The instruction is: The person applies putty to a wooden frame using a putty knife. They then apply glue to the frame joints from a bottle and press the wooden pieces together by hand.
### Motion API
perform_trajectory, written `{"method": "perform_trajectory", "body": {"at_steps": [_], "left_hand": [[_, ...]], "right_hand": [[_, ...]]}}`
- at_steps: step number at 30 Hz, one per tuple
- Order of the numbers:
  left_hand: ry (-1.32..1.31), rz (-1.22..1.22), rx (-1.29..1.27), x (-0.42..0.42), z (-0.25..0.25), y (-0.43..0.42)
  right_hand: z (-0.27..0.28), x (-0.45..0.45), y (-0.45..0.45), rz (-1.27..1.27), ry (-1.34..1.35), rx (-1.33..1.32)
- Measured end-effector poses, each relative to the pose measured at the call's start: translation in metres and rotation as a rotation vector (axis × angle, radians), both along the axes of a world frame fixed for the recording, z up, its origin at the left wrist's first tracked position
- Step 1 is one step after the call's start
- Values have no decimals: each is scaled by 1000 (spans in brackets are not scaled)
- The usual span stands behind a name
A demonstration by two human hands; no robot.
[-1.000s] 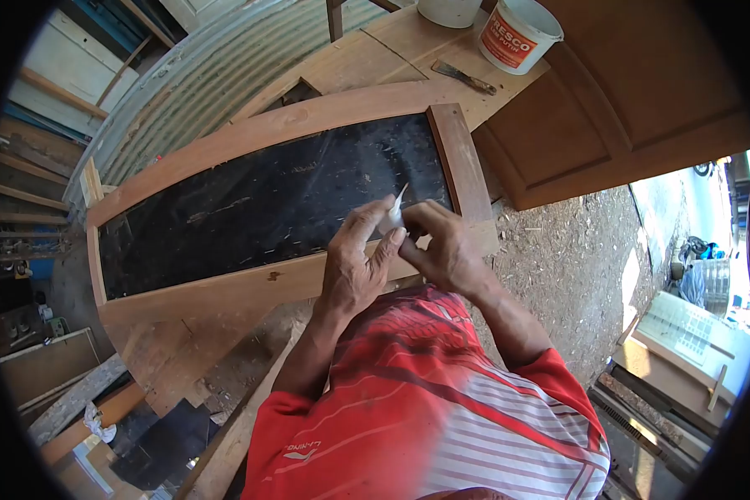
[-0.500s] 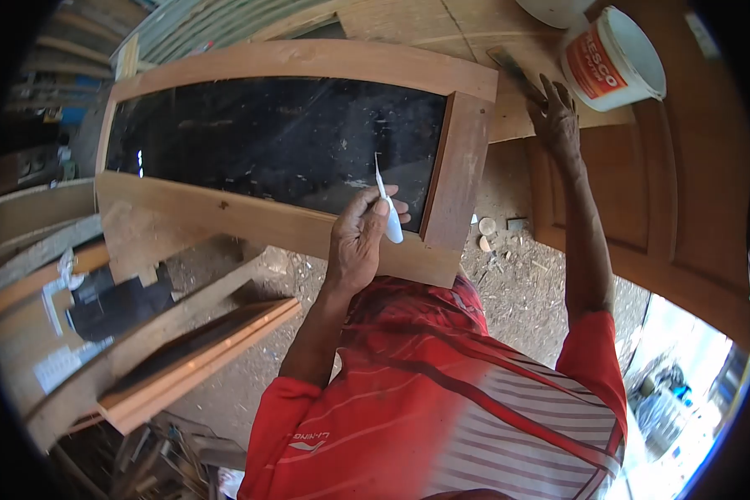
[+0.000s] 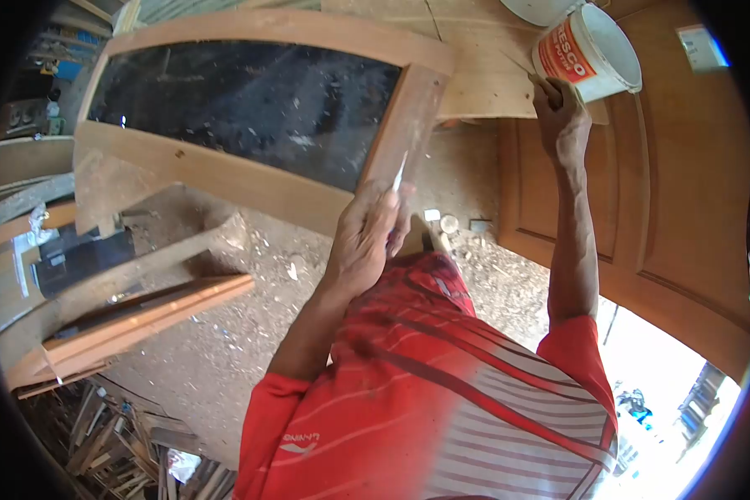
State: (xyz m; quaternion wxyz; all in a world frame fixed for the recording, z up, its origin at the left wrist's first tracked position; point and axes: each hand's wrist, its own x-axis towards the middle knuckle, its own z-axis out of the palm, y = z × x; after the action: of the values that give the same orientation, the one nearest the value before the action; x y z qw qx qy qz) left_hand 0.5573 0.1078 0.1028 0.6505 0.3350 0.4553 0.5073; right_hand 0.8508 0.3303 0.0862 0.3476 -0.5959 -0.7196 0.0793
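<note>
My left hand (image 3: 367, 237) is closed around a small white tube (image 3: 398, 177) with a long thin tip. The tip points up over the end rail of a wooden frame (image 3: 404, 125) that holds a dark glossy panel (image 3: 250, 108). Most of the tube's body is hidden by my fingers. My right hand (image 3: 565, 125) is closed on a thin, flat-bladed tool (image 3: 533, 73), held in front of a white putty bucket (image 3: 612, 46) with a red label. The tool's exact kind is unclear.
A plywood board (image 3: 475, 92) lies under the bucket. Panelled wooden doors (image 3: 592, 200) stand at the right. Another framed panel (image 3: 142, 329) rests at lower left, above a pile of wood offcuts (image 3: 100, 433). Shavings cover the ground (image 3: 267, 333).
My right hand has gone from reaching over the bladed tool on the board to holding it raised. My left hand has lowered with the tube, nearer the frame's end rail. The view has shifted.
</note>
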Motion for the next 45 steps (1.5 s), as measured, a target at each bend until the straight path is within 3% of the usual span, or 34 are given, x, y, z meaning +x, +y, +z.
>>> {"method": "perform_trajectory", "body": {"at_steps": [6,10,13,19,20,23,26,28,30,32,38,41,45], "left_hand": [[-60,9,-98,73,-23,7],[-55,7,-136,109,-63,35],[-17,-3,-211,125,-89,73],[117,145,-281,158,-114,136],[82,176,-256,165,-135,139],[177,174,-249,171,-132,153],[269,156,-320,171,-115,164],[304,147,-344,172,-113,167],[340,121,-342,170,-115,166],[327,99,-345,168,-111,165],[287,96,-316,166,-116,161],[287,109,-274,162,-115,164],[258,109,-288,160,-116,164]], "right_hand": [[-1,-6,18,144,-67,19],[-24,-9,44,268,82,-21],[-33,-1,64,413,135,-256],[-44,28,101,506,-187,-409],[-41,32,101,546,-129,-420],[-44,40,89,612,83,-524],[-43,40,78,691,71,-713],[-58,42,75,880,-50,-414],[-58,38,78,920,-40,-398],[-46,27,71,795,110,-686],[-51,21,77,852,-110,-617],[-47,18,80,860,-96,-556],[-54,24,90,704,119,-734]]}}
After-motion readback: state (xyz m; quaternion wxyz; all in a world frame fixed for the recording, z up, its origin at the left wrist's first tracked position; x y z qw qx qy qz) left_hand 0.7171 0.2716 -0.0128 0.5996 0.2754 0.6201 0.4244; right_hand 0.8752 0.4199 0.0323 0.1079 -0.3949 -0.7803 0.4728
